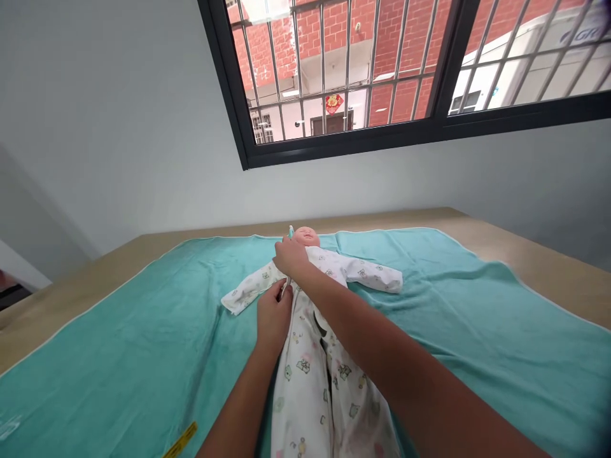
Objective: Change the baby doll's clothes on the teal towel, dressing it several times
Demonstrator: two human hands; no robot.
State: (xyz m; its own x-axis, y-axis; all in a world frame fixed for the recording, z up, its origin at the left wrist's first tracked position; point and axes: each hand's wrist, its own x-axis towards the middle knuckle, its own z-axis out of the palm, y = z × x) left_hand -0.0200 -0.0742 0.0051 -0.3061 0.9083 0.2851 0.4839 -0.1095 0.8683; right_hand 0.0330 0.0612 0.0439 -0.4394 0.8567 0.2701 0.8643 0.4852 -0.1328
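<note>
A baby doll (pixel 306 236) lies on its back on a teal blanket (pixel 157 331), its head at the far end. It wears a white printed baby romper (pixel 300 375) with both sleeves spread sideways. My right hand (pixel 291 256) is closed at the doll's shoulder on a thin white stick with a teal tip (pixel 291 230), which pokes out above the fingers; its kind is unclear. Just below, my left hand (pixel 275 312) pinches the edge of the romper at the doll's side, under the sleeve. My right forearm crosses the doll's chest and hides part of it.
The blanket covers most of a wooden table (pixel 539 267), whose bare edges show around it. Behind stands a white wall with a dark-framed barred window (pixel 344 143). A yellow strip (pixel 181 440) lies near the front, left of my left forearm.
</note>
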